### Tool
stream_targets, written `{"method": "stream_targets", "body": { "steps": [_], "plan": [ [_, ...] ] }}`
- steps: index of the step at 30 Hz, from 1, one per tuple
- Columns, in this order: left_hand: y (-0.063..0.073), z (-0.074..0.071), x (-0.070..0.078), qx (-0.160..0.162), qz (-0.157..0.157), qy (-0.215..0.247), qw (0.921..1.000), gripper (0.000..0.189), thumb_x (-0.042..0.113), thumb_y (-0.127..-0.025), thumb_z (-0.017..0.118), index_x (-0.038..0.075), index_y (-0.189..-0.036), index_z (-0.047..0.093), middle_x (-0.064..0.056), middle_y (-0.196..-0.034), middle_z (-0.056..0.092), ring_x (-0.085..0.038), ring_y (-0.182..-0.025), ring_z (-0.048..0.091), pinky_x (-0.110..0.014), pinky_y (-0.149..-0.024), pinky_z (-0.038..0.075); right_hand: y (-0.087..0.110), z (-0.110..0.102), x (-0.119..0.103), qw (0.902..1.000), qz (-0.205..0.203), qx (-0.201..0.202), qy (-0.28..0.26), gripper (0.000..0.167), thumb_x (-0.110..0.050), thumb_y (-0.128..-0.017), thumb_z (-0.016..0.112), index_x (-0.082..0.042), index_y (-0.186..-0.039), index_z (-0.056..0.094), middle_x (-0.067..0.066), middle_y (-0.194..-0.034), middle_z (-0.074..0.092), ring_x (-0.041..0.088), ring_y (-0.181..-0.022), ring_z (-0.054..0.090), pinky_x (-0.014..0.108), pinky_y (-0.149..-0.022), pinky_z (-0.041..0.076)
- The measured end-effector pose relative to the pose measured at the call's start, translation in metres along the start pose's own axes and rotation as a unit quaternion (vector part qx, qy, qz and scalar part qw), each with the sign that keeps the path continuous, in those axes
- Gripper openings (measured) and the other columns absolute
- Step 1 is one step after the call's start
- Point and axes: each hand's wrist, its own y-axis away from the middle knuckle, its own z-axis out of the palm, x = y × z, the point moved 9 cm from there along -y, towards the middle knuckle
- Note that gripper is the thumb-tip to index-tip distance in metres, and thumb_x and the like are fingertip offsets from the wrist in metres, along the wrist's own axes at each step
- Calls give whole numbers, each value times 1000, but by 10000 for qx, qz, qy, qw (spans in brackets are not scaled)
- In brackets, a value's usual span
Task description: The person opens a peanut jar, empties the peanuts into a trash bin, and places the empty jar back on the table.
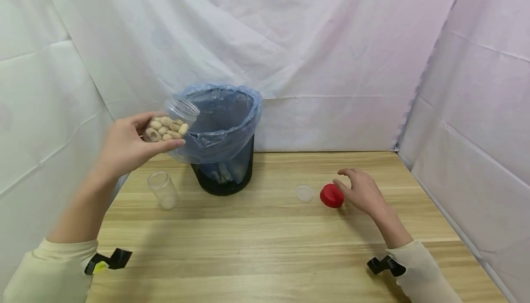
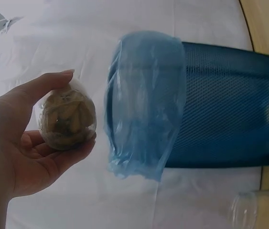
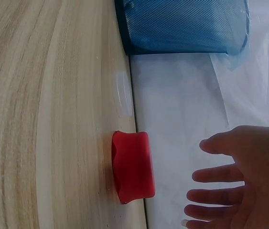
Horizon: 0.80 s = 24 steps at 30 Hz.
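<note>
My left hand (image 1: pixel 128 144) grips a clear plastic jar (image 1: pixel 181 110) partly filled with beige nuts (image 1: pixel 165 129). The jar is tilted, its open mouth facing the bin lined with a blue bag (image 1: pixel 215 144). In the left wrist view, thumb and fingers curl around the jar (image 2: pixel 67 117), beside the bag's rim and apart from it. My right hand (image 1: pixel 361 190) hovers by a red lid (image 1: pixel 332 196) on the table. The right wrist view shows its fingers loosely spread with nothing in them, a gap away from the red lid (image 3: pixel 133 167).
A second clear jar (image 1: pixel 163 190), uncapped, stands on the wooden table (image 1: pixel 248 257) left of the black mesh bin (image 1: pixel 223 181). A thin translucent disc (image 1: pixel 304 194) lies left of the red lid. White cloth (image 1: pixel 331 64) hangs behind and at both sides.
</note>
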Motion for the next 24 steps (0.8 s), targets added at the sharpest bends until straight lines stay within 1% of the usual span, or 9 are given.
{"method": "stream_targets", "body": {
  "steps": [2, 4, 8, 10, 12, 16, 19, 22, 24],
  "plan": [
    [-5, -4, -2, -159, -64, -75, 9998, 70, 32, -88, 92, 6, -147, 64, 20, -95, 72, 1, -81, 69, -15, -67, 57, 0, 0, 0, 10000, 6, 1, 12, 41, -28, -105, 70, 3, -132, 70, 29, -134, 70, 51, -126, 64, 66, -106, 52],
    [-10, -8, -4, -239, -130, -194, 9994, 70, 35, -88, 92, 7, -146, 64, 17, -96, 73, 0, -81, 69, -16, -67, 58, 1, -1, 1, 10000, 19, -3, 8, 41, -28, -105, 70, 3, -132, 70, 29, -134, 70, 51, -126, 64, 67, -106, 52],
    [-19, -18, -3, -211, -116, -703, 9972, 72, 42, -86, 93, 9, -143, 66, 3, -100, 75, -1, -78, 66, -18, -63, 56, 2, -2, 2, 10000, 31, 8, 20, 41, -28, -105, 70, 3, -132, 70, 29, -133, 70, 51, -124, 65, 67, -104, 52],
    [-23, -23, -2, -191, -133, -994, 9948, 72, 45, -84, 94, 10, -142, 67, -4, -103, 76, -4, -76, 65, -20, -61, 54, 3, -3, 3, 10000, 33, 37, 25, 41, -28, -105, 70, 3, -131, 71, 29, -132, 70, 51, -123, 65, 67, -103, 53],
    [-26, -25, -2, -230, -167, -1211, 9922, 75, 48, -84, 93, 10, -142, 67, -9, -106, 75, -6, -75, 64, -22, -60, 53, 3, -3, 4, 10000, 31, 71, 39, 40, -27, -105, 70, 3, -131, 71, 28, -131, 71, 50, -122, 66, 67, -102, 53],
    [-34, -28, -2, -383, -130, -1512, 9877, 79, 50, -84, 92, 4, -142, 64, -14, -107, 74, -13, -76, 62, -25, -58, 50, 4, -4, 4, 9999, 13, 126, 35, 38, -26, -104, 71, 3, -130, 71, 28, -130, 71, 50, -120, 66, 66, -101, 54],
    [-40, -31, -1, -488, -75, -1701, 9842, 83, 49, -84, 93, -1, -143, 62, -21, -110, 74, -17, -81, 63, -23, -59, 48, 3, -4, 4, 9999, 7, 136, 43, 38, -26, -104, 71, 3, -129, 71, 28, -129, 71, 49, -120, 66, 66, -100, 54],
    [-45, -31, 1, -633, -30, -1874, 9802, 85, 49, -83, 93, -4, -142, 62, -25, -114, 74, -21, -85, 65, -22, -60, 49, 3, -4, 4, 9999, 4, 119, 60, 38, -26, -104, 71, 3, -129, 72, 28, -129, 71, 50, -120, 66, 66, -100, 54],
    [-48, -32, 3, -718, 14, -1936, 9784, 85, 48, -82, 94, -5, -141, 63, -26, -114, 74, -23, -86, 65, -23, -60, 49, 3, -4, 4, 9999, 4, 110, 59, 38, -25, -104, 71, 4, -129, 72, 28, -129, 71, 50, -120, 66, 66, -101, 53]
  ]
}}
